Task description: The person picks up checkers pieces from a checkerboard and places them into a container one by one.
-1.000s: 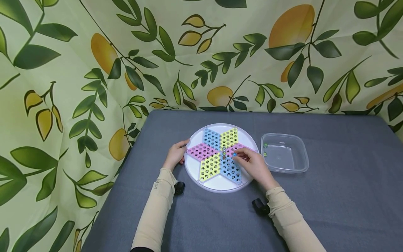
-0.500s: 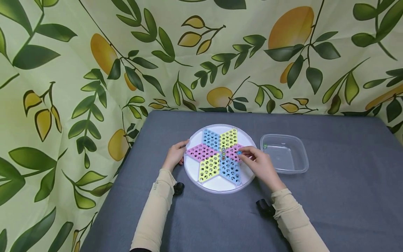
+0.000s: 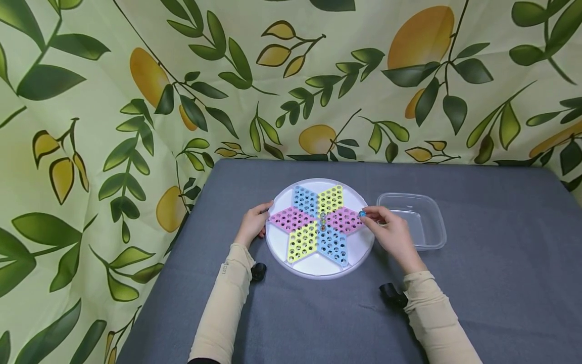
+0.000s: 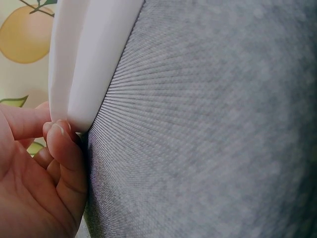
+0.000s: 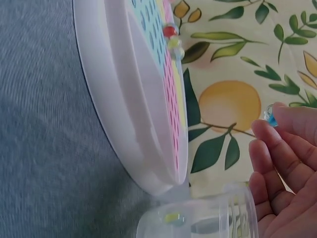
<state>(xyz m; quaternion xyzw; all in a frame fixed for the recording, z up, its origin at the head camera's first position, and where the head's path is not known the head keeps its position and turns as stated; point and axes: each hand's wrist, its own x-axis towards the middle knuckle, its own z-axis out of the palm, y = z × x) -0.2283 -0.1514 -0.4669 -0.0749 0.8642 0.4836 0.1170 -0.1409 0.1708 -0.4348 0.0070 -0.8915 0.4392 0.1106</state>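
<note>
A round white Chinese checkers board (image 3: 313, 270) lies on the table, its star of holes coloured blue, yellow and pink. At its left rim is my left hand (image 3: 252, 222); in the left wrist view the thumb and fingers pinch the white edge (image 4: 101, 54). My right hand (image 3: 394, 235) is raised over the board's right edge, pinching a blue marble (image 3: 361, 214) between thumb and fingertip. The right wrist view shows that marble (image 5: 271, 116) clear of the board. Several marbles (image 3: 323, 221) sit in a line at the star's centre, a red one (image 5: 171, 30) among them.
A clear plastic tub (image 3: 441, 227) stands right of the board, partly behind my right hand. Through its wall a yellow-green marble (image 5: 173, 218) shows. Grey cloth (image 3: 500, 242) covers the table, and a leaf-and-fruit patterned curtain (image 3: 291, 101) hangs behind and to the left.
My right hand has moved right with the blue marble, from near the star's centre to the board's right edge beside the tub. My left hand stays at the rim.
</note>
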